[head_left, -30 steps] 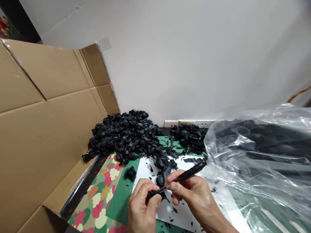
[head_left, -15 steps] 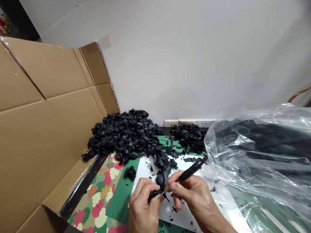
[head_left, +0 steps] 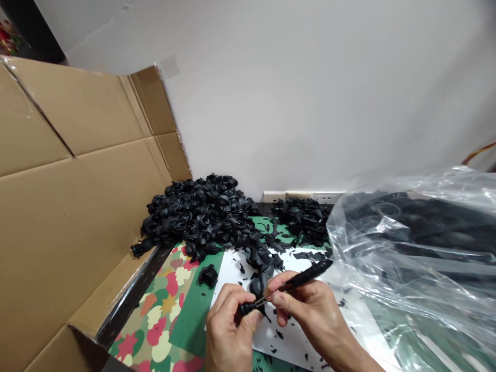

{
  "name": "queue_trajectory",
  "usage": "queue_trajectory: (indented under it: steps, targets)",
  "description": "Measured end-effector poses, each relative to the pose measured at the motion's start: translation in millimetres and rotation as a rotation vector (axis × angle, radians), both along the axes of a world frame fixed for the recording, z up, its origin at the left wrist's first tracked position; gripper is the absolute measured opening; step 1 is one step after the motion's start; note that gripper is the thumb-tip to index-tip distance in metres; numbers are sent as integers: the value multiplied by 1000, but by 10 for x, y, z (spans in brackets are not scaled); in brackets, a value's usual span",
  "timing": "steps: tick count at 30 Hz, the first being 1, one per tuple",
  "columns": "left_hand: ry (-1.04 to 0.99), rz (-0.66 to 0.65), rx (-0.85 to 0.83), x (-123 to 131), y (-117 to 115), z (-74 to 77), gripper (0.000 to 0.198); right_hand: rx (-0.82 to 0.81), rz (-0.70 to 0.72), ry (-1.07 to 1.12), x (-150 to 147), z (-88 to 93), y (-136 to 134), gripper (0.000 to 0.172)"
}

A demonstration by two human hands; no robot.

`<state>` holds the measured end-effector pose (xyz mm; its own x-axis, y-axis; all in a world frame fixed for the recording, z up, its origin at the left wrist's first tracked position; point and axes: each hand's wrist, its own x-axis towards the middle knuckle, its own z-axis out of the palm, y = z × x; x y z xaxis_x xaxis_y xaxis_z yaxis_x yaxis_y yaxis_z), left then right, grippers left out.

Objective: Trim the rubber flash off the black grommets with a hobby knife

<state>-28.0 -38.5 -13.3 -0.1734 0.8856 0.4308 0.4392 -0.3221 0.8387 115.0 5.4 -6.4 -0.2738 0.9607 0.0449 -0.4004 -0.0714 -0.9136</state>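
My left hand (head_left: 228, 330) is closed on a small black ribbed rubber part (head_left: 250, 308), pinched between thumb and fingers low in the middle of the view. My right hand (head_left: 310, 315) grips a black-handled craft knife (head_left: 304, 278) like a pen, its blade tip touching the part. Both hands hover over a white sheet (head_left: 289, 338) strewn with black trimmings. A single ribbed part (head_left: 208, 276) lies on the green mat to the left.
A big heap of black ribbed parts (head_left: 201, 214) fills the back, with a smaller pile of scraps (head_left: 302, 216) beside it. A tall open cardboard box (head_left: 70, 186) stands left. A clear plastic bag (head_left: 418, 243) of black pieces lies right. The white wall is close behind.
The hands stay in almost the same spot; the knife handle has tilted slightly and the part has turned a little in my left fingers.
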Motion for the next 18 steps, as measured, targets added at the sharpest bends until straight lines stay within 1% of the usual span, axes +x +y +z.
queue_trajectory:
  steps: [5, 8, 10, 12, 15, 16, 17, 18]
  targets:
    - [5, -8, -5, -6, 1, -15, 5, 24, -17, -58, 16, 10, -10, 21]
    - [-16, -14, 0, -6, 8, -40, 4, 66, -28, -139, 8, 1, -43, 18]
    - [-36, -14, 1, 7, 10, -60, 2, 111, -67, -180, -19, -17, -83, 17]
    - [-56, -20, -18, 33, 6, -78, 2, 212, -131, -199, -48, -34, -123, 16]
    - [-101, -56, -62, 72, -11, -92, 1, 450, -253, -267, -40, -38, -136, 13]
    - [-121, -63, -64, 78, -17, -91, 3, 508, -302, -295, -18, -33, -122, 12]
    - [-140, -64, -59, 78, -21, -87, 6, 535, -350, -314, 12, -27, -99, 10]
    - [-159, -57, -53, 73, -24, -80, 9, 528, -394, -321, 46, -21, -70, 8]
